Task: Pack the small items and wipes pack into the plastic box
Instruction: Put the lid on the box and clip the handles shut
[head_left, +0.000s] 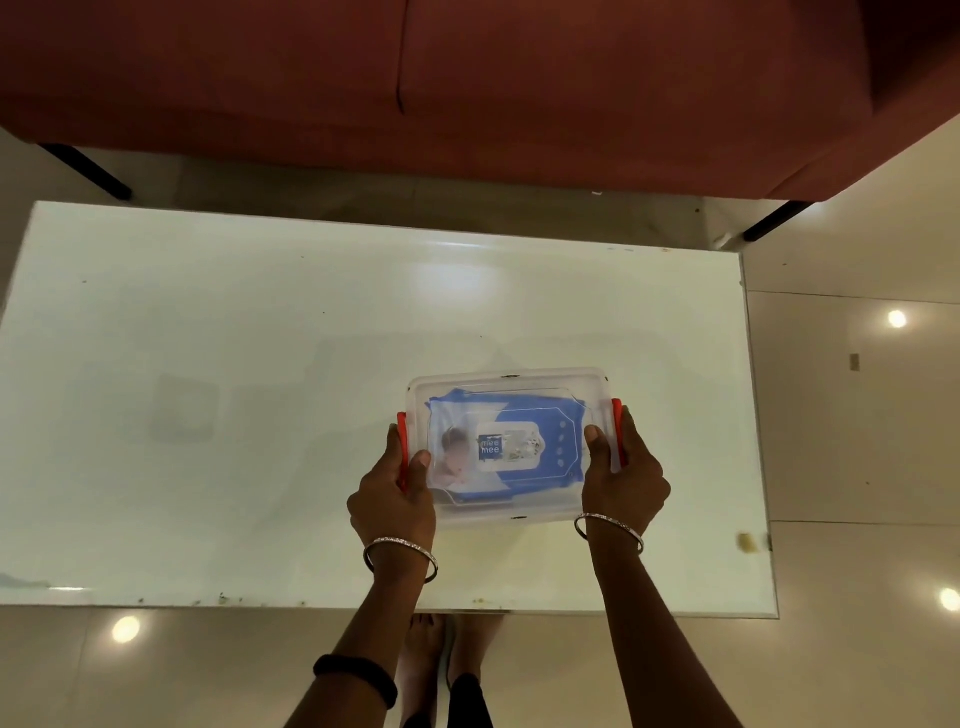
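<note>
A clear plastic box with its lid on sits on the white glass table, right of centre and near the front edge. Through the lid I see a blue wipes pack lying flat inside. Small items are not distinguishable under it. Red clips sit on the box's two short sides. My left hand grips the left end, thumb on the lid and fingers over the left red clip. My right hand grips the right end the same way, thumb on the lid.
A dark red sofa with black legs stands beyond the table's far edge. Glossy tiled floor lies to the right and in front. A small yellowish scrap lies at the table's right front corner. My feet show under the front edge.
</note>
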